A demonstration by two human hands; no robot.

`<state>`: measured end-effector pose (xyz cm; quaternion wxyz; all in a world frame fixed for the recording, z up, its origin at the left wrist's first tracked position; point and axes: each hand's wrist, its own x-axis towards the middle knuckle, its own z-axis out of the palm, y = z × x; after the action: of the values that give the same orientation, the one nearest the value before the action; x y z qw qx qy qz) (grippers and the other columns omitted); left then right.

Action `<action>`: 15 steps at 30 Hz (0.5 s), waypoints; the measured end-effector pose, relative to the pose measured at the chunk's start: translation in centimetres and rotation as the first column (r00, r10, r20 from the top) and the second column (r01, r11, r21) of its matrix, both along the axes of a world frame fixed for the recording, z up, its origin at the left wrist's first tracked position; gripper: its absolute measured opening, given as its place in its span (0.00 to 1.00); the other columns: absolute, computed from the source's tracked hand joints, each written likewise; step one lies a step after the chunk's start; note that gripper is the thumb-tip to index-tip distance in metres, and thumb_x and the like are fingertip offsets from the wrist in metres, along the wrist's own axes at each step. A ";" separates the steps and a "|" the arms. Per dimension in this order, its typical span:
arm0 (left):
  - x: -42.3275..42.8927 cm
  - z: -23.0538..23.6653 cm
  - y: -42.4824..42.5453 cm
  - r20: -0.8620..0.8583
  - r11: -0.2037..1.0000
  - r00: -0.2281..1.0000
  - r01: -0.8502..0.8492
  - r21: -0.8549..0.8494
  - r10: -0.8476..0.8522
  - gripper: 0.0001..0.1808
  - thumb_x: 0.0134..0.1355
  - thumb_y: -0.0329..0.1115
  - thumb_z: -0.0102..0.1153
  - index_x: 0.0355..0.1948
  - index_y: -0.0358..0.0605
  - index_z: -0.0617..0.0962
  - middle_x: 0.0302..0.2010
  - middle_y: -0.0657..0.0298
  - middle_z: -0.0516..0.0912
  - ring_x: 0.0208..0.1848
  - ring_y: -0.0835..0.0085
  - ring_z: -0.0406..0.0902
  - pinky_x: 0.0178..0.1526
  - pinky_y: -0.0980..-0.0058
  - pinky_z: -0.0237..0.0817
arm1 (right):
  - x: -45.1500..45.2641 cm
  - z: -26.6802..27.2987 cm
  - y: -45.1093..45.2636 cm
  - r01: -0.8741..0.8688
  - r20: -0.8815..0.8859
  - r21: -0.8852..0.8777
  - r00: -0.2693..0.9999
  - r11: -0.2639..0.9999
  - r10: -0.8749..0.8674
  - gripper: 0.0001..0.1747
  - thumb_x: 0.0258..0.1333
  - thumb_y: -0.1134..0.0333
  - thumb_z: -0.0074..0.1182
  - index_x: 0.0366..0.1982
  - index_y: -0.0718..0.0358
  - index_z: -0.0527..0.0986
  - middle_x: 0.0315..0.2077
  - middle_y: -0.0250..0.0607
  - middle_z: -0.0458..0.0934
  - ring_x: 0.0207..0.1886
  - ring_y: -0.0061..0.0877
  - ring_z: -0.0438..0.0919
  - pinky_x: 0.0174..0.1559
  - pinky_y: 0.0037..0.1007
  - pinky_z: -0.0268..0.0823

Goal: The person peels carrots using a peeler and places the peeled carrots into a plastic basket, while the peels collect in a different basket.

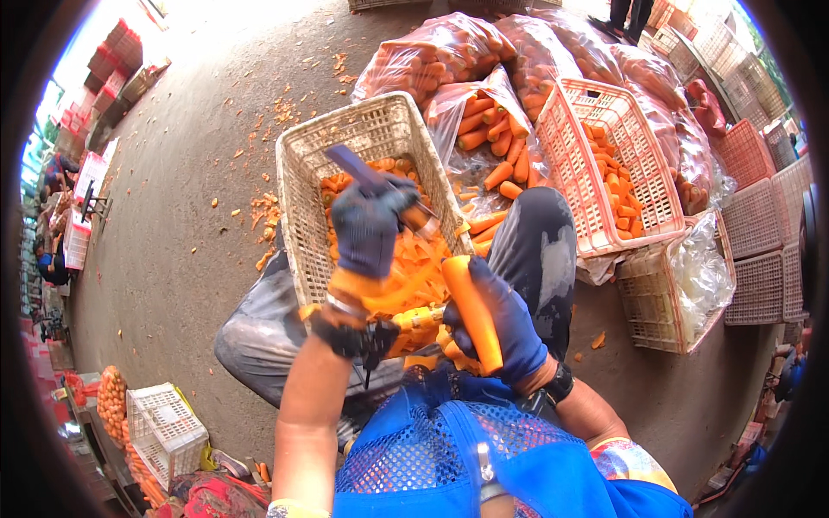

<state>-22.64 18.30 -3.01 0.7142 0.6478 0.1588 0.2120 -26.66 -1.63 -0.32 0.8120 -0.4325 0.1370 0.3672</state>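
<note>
My left hand (369, 223), in a dark blue glove, is raised over a dirty white plastic crate (298, 194) between my legs. It grips a hand tool with a flat purple handle (353, 165); motion blur leaves unclear whether it is a peeler or a knife. In my right hand (511, 324), also gloved, a smooth orange carrot (473, 311) with cut ends lies slantwise over the crate's near end. Orange peel strips (418, 259) and carrot end pieces (403, 167) fill the crate's bottom.
An opened clear bag of carrots (486, 123) stands beyond my right knee. Right of it, a pink crate (570, 175) holds trimmed carrots (615, 188), close to another crate (647, 317) with clear plastic film. Full carrot bags (434, 52) lie behind. Scraps (265, 213) litter the ground leftward.
</note>
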 end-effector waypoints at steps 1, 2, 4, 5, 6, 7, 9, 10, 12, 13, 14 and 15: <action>1.9 -0.6 2.4 0.028 0.954 0.988 -0.155 0.255 0.154 0.06 0.61 0.28 0.65 0.38 0.38 0.87 0.26 0.61 0.88 0.27 0.75 0.85 0.30 0.77 0.73 | -0.4 0.6 -1.4 -0.204 -0.029 -0.131 0.979 0.970 0.202 0.37 0.71 0.38 0.51 0.57 0.69 0.74 0.29 0.41 0.83 0.20 0.25 0.79 0.24 0.26 0.74; 3.0 0.1 3.5 -0.097 0.952 0.956 -0.260 0.159 0.278 0.06 0.60 0.27 0.67 0.38 0.38 0.87 0.26 0.60 0.88 0.28 0.74 0.86 0.30 0.75 0.74 | -0.1 -0.4 -2.3 -0.221 -0.002 -0.093 0.975 0.971 0.222 0.38 0.68 0.34 0.52 0.56 0.64 0.75 0.30 0.43 0.83 0.21 0.28 0.80 0.24 0.28 0.75; 0.6 -0.5 7.1 -0.044 0.904 0.921 -0.369 0.218 0.387 0.05 0.59 0.26 0.66 0.36 0.39 0.87 0.25 0.63 0.87 0.26 0.75 0.84 0.29 0.76 0.75 | 0.8 -2.6 -2.1 -0.183 -0.031 -0.014 0.983 0.983 0.182 0.38 0.68 0.33 0.50 0.56 0.62 0.75 0.30 0.43 0.83 0.22 0.27 0.80 0.25 0.29 0.75; -0.4 -1.1 6.8 -0.041 0.926 0.933 -0.347 0.146 0.357 0.05 0.59 0.24 0.64 0.36 0.36 0.86 0.26 0.63 0.87 0.26 0.75 0.84 0.30 0.78 0.75 | 1.8 -3.7 -2.3 -0.112 -0.069 0.035 0.991 0.993 0.114 0.38 0.68 0.31 0.49 0.56 0.60 0.75 0.31 0.43 0.82 0.24 0.26 0.80 0.26 0.30 0.76; -1.5 -0.5 5.3 -0.086 0.944 0.942 -0.318 0.086 0.325 0.05 0.59 0.24 0.65 0.37 0.35 0.85 0.27 0.62 0.87 0.26 0.75 0.84 0.31 0.78 0.75 | 2.7 -4.0 -2.5 -0.085 -0.103 0.017 0.991 0.996 0.086 0.42 0.65 0.26 0.45 0.52 0.60 0.75 0.29 0.43 0.82 0.23 0.27 0.80 0.24 0.30 0.75; -3.1 0.7 3.8 -0.131 0.952 0.943 -0.305 0.031 0.307 0.06 0.60 0.24 0.65 0.38 0.33 0.85 0.28 0.61 0.87 0.27 0.74 0.85 0.32 0.78 0.76 | 3.2 -4.4 -2.7 -0.069 -0.111 0.017 0.991 0.997 0.071 0.42 0.65 0.26 0.45 0.52 0.60 0.75 0.29 0.43 0.82 0.23 0.27 0.80 0.24 0.30 0.75; -6.1 1.6 1.4 -0.144 0.987 0.977 -0.163 -0.010 0.160 0.08 0.62 0.24 0.64 0.42 0.31 0.83 0.31 0.57 0.88 0.29 0.71 0.87 0.33 0.76 0.77 | 3.9 -5.0 -2.7 -0.092 -0.071 0.177 0.992 0.980 0.106 0.42 0.65 0.25 0.44 0.53 0.60 0.75 0.29 0.42 0.83 0.22 0.27 0.81 0.23 0.28 0.74; -7.1 3.0 -0.3 -0.161 0.994 0.985 -0.080 -0.074 0.067 0.09 0.63 0.24 0.63 0.44 0.30 0.83 0.32 0.56 0.88 0.31 0.69 0.88 0.34 0.76 0.77 | 3.9 -5.2 -2.4 -0.074 -0.060 0.141 0.995 0.987 0.083 0.42 0.66 0.26 0.44 0.52 0.60 0.75 0.29 0.42 0.83 0.20 0.27 0.80 0.21 0.27 0.73; -8.7 4.0 -2.9 -0.185 0.980 0.976 0.081 -0.184 -0.116 0.10 0.64 0.23 0.62 0.45 0.28 0.82 0.34 0.53 0.89 0.33 0.66 0.89 0.35 0.75 0.79 | 3.7 -5.2 -2.0 -0.090 -0.042 0.075 0.995 0.993 0.093 0.40 0.68 0.29 0.44 0.52 0.61 0.75 0.30 0.42 0.83 0.23 0.27 0.81 0.23 0.27 0.74; -9.0 4.1 -3.8 -0.192 0.959 0.959 0.164 -0.231 -0.210 0.10 0.64 0.23 0.61 0.45 0.27 0.82 0.35 0.52 0.89 0.33 0.65 0.90 0.36 0.75 0.80 | 3.6 -5.1 -1.8 -0.096 -0.022 0.006 0.995 0.995 0.096 0.37 0.70 0.31 0.45 0.51 0.61 0.76 0.31 0.42 0.83 0.25 0.26 0.82 0.25 0.26 0.74; -9.0 4.8 -4.8 -0.215 0.921 0.935 0.203 -0.332 -0.283 0.10 0.64 0.23 0.61 0.45 0.27 0.82 0.35 0.52 0.89 0.33 0.65 0.89 0.37 0.75 0.80 | 3.4 -5.3 -1.4 -0.102 -0.022 0.006 0.995 0.995 0.102 0.37 0.70 0.31 0.45 0.51 0.61 0.76 0.31 0.42 0.83 0.25 0.26 0.82 0.25 0.26 0.74; -9.0 5.5 -5.7 -0.229 0.872 0.905 0.237 -0.428 -0.358 0.10 0.63 0.23 0.62 0.45 0.27 0.82 0.35 0.52 0.89 0.33 0.65 0.89 0.38 0.74 0.80 | 3.2 -5.6 -0.7 -0.025 -0.026 0.059 0.999 0.998 0.026 0.34 0.72 0.35 0.46 0.50 0.61 0.76 0.32 0.42 0.83 0.28 0.26 0.82 0.28 0.25 0.75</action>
<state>-31.59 12.56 2.50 0.8204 0.5336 0.2019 -0.0389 -23.43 -2.34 -5.87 0.8178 -0.4052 0.1315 0.3870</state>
